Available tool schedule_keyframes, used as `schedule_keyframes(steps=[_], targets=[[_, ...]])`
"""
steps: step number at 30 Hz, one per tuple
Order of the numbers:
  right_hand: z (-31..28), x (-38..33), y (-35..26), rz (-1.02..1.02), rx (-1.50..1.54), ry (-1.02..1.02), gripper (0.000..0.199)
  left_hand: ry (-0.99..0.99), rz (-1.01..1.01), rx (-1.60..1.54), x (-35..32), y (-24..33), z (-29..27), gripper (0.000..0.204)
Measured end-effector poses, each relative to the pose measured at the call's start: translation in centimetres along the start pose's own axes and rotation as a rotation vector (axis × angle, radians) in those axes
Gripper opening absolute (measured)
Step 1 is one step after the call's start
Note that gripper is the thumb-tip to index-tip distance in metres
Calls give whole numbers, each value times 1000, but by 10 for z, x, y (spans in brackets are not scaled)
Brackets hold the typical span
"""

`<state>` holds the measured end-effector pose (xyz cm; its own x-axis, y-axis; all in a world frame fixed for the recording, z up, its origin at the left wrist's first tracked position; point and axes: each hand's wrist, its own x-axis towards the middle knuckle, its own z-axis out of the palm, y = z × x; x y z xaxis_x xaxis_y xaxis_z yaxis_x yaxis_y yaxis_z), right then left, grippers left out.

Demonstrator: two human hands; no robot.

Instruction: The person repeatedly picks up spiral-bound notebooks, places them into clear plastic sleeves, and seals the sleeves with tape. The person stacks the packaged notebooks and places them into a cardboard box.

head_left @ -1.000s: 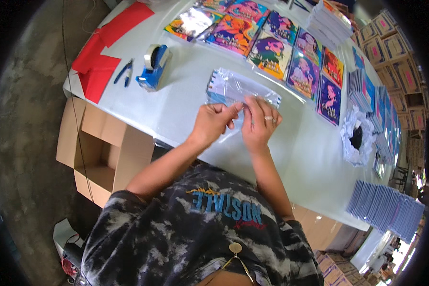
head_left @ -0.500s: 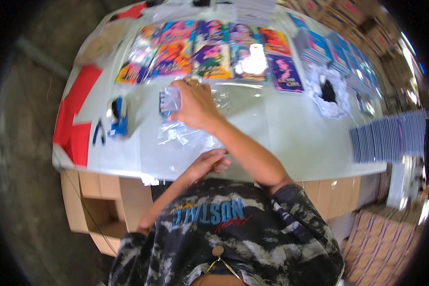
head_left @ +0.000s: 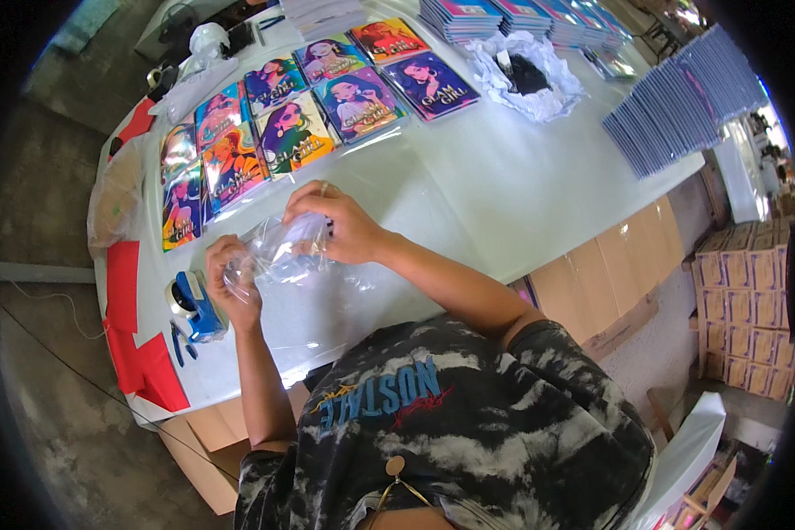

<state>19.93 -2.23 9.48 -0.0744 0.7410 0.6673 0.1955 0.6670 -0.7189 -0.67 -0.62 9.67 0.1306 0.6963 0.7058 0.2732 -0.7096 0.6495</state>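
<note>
Crumpled clear plastic (head_left: 284, 251), thin and shiny like a bag, stretches between my two hands above the front of the white table. My left hand (head_left: 235, 281) has its fingers curled round one end. My right hand (head_left: 343, 226) pinches the other end with thumb and bent fingers. Small dark marks like a spiral binding show at the right fingertips; what they belong to is mostly hidden. Just beyond my hands lie several colourful illustrated notebooks (head_left: 293, 134) in two rows, some with shiny covers.
A blue tape dispenser (head_left: 200, 309) and dark pliers (head_left: 182, 344) lie near my left forearm. Red sheets (head_left: 122, 284) cover the left edge. At the right are crumpled white paper with black material (head_left: 530, 74) and a long row of stacked notebooks (head_left: 671, 106).
My left hand has risen from the table's front edge and taken hold of the plastic. My right hand now holds the plastic raised and gathered. The view has turned.
</note>
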Motion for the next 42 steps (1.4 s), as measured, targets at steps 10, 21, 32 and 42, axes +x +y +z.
schedule_keyframes(steps=[10, 21, 32, 42], targets=[[-38, 103, -45, -283, -243, 388, 18, 399, 117, -13, 103, 40, -29, 69], [-76, 76, -53, -297, -402, -184, 23, 246, -295, -197, 35, -16, -71, 65], [16, -19, -65, -315, -366, -425, 43, 26, -385, -241, -33, -13, -23, 75], [45, 35, -22, 17, -691, -251, 49, 133, -209, 483, -39, 31, 15, 26]])
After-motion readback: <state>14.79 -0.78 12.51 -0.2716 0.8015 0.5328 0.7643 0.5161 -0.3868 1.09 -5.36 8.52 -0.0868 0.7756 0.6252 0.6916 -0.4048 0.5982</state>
